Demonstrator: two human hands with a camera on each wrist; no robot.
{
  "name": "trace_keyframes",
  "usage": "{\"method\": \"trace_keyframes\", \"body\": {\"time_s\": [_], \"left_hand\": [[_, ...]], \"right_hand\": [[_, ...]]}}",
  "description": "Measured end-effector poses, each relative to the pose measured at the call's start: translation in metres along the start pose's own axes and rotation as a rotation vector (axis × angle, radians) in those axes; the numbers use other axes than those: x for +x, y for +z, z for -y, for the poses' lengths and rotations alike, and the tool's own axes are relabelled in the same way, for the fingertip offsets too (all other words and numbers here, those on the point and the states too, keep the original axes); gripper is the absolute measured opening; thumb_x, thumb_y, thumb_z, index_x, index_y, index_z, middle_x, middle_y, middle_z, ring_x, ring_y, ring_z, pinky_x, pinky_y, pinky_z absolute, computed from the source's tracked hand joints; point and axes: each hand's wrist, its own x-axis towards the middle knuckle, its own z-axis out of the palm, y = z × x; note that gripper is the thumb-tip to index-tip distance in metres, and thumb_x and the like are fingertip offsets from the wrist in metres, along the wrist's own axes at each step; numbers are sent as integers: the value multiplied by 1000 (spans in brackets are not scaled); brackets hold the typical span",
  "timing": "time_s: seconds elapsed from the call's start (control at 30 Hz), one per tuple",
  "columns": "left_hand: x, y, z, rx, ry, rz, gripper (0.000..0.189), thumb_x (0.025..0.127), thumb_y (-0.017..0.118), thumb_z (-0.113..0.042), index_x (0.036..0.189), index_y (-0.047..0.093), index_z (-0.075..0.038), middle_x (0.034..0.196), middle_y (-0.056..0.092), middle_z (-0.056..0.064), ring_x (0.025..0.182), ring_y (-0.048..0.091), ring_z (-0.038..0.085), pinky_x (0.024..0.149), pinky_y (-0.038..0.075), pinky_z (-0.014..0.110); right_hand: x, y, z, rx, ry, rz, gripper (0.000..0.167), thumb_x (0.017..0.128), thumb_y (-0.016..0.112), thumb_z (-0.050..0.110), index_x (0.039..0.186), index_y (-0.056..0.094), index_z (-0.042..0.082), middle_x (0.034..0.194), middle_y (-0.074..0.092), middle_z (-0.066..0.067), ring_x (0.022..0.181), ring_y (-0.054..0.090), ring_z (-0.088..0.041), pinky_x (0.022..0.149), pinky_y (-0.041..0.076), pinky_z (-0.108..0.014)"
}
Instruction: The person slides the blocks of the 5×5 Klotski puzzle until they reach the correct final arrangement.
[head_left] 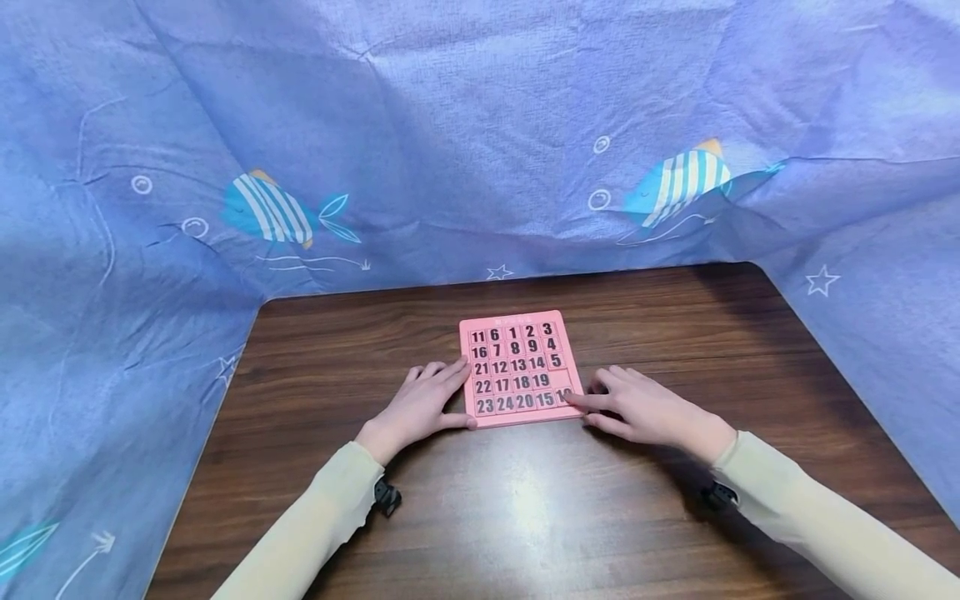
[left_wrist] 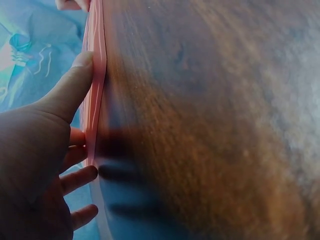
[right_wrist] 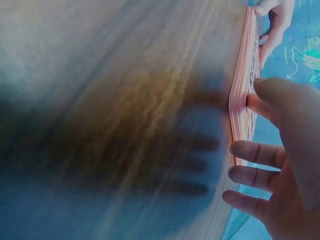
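A pink number slide puzzle (head_left: pixel 517 371) lies flat on the table, its black-numbered tiles in rows. The gap without a tile is at the right end of the fourth row, below the 5 tile (head_left: pixel 556 361). My left hand (head_left: pixel 423 400) rests against the puzzle's left side, thumb at the near left corner and fingers fairly straight. With its index fingertip, my right hand (head_left: pixel 637 408) touches the tile (head_left: pixel 562 397) in the near right corner and covers part of its number. In the right wrist view, its other fingers (right_wrist: pixel 255 152) extend beside the frame.
The brown wood-grain table (head_left: pixel 450 517) reflects a bright patch of light in front of the puzzle. A blue cloth (head_left: pixel 480 133) printed with fish hangs behind and at both sides. Each wrist wears a dark strap (head_left: pixel 387 497).
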Motion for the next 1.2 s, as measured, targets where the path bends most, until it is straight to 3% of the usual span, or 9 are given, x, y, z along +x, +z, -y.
{"method": "trace_keyframes", "body": {"time_s": [0.2, 0.57, 0.93, 1.2], "left_hand": [[2, -1, -2, -5, -4, 12, 93, 93, 69, -62, 163, 36, -11, 170, 31, 8, 147, 39, 32, 113, 32, 56], [3, -3, -2, -4, 9, 10, 92, 92, 70, -61, 162, 38, -9, 169, 33, 10, 147, 38, 33, 114, 31, 56], [1, -2, -1, 3, 8, -2, 93, 92, 71, -61, 161, 39, -8, 168, 34, 10, 146, 39, 32, 113, 32, 56], [0, -3, -2, -9, 0, -7, 92, 91, 72, -60, 161, 40, -8, 168, 35, 10, 146, 40, 33, 112, 32, 57]], "right_hand": [[7, 2, -9, -26, 56, 26, 43, 100, 71, 34, 142, 68, 27, 98, 58, 0, 85, 51, -16, 74, 45, -37], [19, 1, -9, -40, 151, 83, 47, 101, 68, 39, 147, 64, 26, 90, 48, -1, 76, 40, -17, 70, 37, -34], [19, 0, 11, -44, 46, 0, 43, 98, 73, 33, 139, 70, 22, 87, 46, 3, 76, 40, -14, 68, 37, -32], [14, 6, 21, -51, -5, 44, 49, 97, 72, 40, 144, 66, 27, 88, 45, 7, 80, 42, -13, 71, 38, -33]]}}
